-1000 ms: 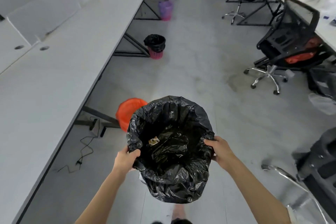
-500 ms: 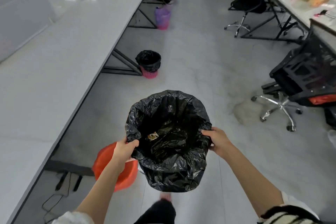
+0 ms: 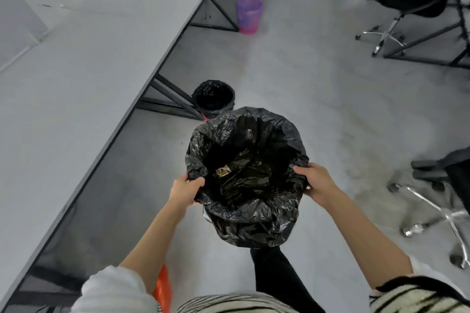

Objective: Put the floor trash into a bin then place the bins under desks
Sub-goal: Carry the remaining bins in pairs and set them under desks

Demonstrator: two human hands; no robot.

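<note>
Bin lined with a black bag (image 3: pixel 248 185) sits at centre frame, held off the floor (image 3: pixel 318 99) by both hands. Left hand (image 3: pixel 184 189) is clamped on the rim at the bin's left side, thumb hooked over the bag edge. Right hand (image 3: pixel 316 183) is clamped on the rim at the right side, fingers wrapped round the outside. Hands are apart, one on each side of the opening.

Inside the bag, toward its left wall, lies one small scrap of trash (image 3: pixel 223 170) (brownish and pale; what it is cannot be told).

A second black-lined bin (image 3: pixel 213 98) stands on the floor just above the held bin in frame, beside the black leg frame of the long grey desk (image 3: pixel 76 79) that fills the left of the frame. A purple bin (image 3: pixel 248 15) stands further up, centre top, also at the desk's edge. An orange bin (image 3: pixel 162 287) shows only as a sliver at bottom, left of centre, behind the left forearm.

Office chairs: one at upper right (image 3: pixel 407 5), one at right edge (image 3: pixel 440 198).
</note>
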